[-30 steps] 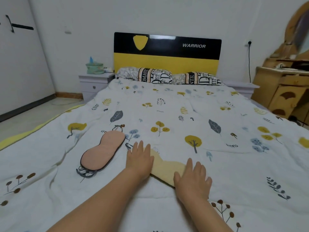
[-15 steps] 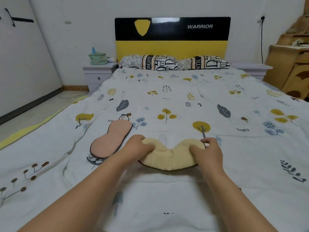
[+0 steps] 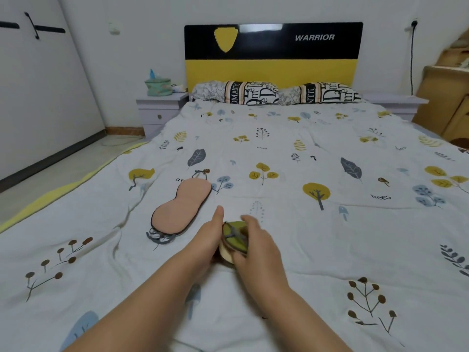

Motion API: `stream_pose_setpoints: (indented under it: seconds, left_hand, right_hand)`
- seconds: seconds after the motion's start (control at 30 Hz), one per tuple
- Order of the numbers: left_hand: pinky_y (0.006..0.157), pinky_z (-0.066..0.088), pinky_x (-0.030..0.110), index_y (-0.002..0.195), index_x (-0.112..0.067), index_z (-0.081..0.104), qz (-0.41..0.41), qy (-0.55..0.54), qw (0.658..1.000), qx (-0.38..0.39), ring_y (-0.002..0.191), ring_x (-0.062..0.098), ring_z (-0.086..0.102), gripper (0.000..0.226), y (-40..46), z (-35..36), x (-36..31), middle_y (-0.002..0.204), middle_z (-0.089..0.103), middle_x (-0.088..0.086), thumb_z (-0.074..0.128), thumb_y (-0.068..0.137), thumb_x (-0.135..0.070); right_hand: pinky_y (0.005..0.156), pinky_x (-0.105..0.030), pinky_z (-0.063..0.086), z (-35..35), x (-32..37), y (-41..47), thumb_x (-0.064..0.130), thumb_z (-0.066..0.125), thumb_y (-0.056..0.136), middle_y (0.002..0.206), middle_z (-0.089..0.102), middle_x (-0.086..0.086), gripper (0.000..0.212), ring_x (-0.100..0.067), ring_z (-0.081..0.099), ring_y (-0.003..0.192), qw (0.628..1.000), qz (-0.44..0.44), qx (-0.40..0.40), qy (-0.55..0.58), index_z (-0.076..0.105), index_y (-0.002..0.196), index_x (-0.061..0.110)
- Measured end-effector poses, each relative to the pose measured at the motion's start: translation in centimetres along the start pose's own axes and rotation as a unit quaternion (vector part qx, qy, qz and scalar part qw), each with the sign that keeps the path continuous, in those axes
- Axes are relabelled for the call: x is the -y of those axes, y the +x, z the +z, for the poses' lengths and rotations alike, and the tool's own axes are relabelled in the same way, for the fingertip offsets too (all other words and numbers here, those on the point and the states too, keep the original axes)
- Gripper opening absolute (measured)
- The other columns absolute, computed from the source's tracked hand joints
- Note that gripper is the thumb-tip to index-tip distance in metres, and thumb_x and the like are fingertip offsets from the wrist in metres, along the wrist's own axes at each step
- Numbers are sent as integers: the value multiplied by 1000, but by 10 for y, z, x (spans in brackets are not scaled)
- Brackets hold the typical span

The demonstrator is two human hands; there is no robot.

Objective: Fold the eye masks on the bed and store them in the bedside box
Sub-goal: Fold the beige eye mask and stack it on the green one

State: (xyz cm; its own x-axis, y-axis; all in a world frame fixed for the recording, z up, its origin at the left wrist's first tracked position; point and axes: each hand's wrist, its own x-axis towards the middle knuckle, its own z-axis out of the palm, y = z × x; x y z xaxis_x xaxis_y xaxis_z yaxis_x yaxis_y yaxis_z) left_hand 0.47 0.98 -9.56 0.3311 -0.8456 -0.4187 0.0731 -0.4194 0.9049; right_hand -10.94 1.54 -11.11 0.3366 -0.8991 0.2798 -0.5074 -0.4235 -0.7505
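Note:
A yellow eye mask with a green back and a dark strap is folded in half between my two hands, low on the bed. My left hand presses against its left side. My right hand grips its right side, fingers curled over the fold. A pink eye mask with a dark edge lies flat and unfolded just to the left, its grey strap bunched at its near end. A teal box stands on the left bedside table, far from both hands.
The bed carries a white quilt printed with trees and leaves. Two patterned pillows lie against the black and yellow headboard. A second bedside table and a wooden dresser stand to the right. Bare floor runs along the left.
My hands took hold of the two ends of the flat yellow mask and brought them together, so the mask is now folded with its green back outward.

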Motion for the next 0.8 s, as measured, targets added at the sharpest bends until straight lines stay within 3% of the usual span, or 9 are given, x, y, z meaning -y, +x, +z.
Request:
stream_pose_setpoints:
  seconds: [0.1,0.2,0.3,0.4,0.47,0.53,0.6,0.7,0.8]
  left_hand:
    - [79,54,39,75,-6,67,14,13,999,32,78,30,67,46,-3,-4,3,74,69,15,48,86,-46]
    - [51,43,24,62,-9,56,40,32,998,26,45,19,55,20,-3,-5,5,54,57,10,52,81,-8]
    - [55,41,28,80,-6,59,57,38,998,13,39,12,59,22,2,-6,10,62,59,13,41,83,6]
    - [59,52,27,97,-8,59,67,-27,996,59,45,9,64,22,2,-3,15,74,63,10,40,91,2]
    - [55,54,24,100,-10,58,55,-44,992,107,47,9,64,19,-1,-2,15,78,63,7,43,93,-3]
    - [51,51,24,104,-9,59,60,30,994,87,48,9,62,18,0,-3,13,77,63,5,51,89,-5]
    - [59,50,27,108,-9,60,114,198,973,-30,65,17,64,25,2,-9,9,86,65,6,54,85,-3]
    - [81,41,31,119,-14,57,211,395,863,-232,107,26,56,36,1,-12,6,118,62,7,44,86,-5]
    - [106,27,35,135,-21,44,331,438,808,-213,135,21,34,42,-1,9,11,148,39,5,37,93,-21]
  right_hand:
    - [66,0,35,6,-1,-5,9,57,74,92,48,17,44,-2,47,87,999,-34,33,22,51,114,26]
    - [70,0,37,1,-2,-5,4,53,75,87,55,19,33,-1,53,86,996,-4,7,88,61,99,26]
    - [76,-10,33,-7,-14,6,4,46,83,101,59,3,28,-19,50,105,988,92,-119,35,60,104,17]
    - [86,-33,41,-14,-23,18,21,44,92,120,56,-9,33,-25,51,106,967,242,-31,69,47,124,13]
    - [77,-31,41,-15,-25,20,22,50,91,113,61,-11,27,-21,53,91,961,254,-2,106,52,115,10]
    - [74,-28,37,-17,-29,21,16,54,89,110,63,-12,24,-21,52,88,965,243,-40,89,54,111,9]
    - [77,-28,37,-20,-34,22,14,53,89,114,60,-14,30,-27,54,97,969,239,-52,42,49,118,9]
    - [83,-32,39,-17,-36,21,17,47,93,126,48,-14,36,-28,52,108,975,214,-37,-51,43,128,9]
    - [104,-36,33,-8,-33,17,18,38,95,145,33,-12,44,-26,32,133,979,140,-57,-134,34,139,13]
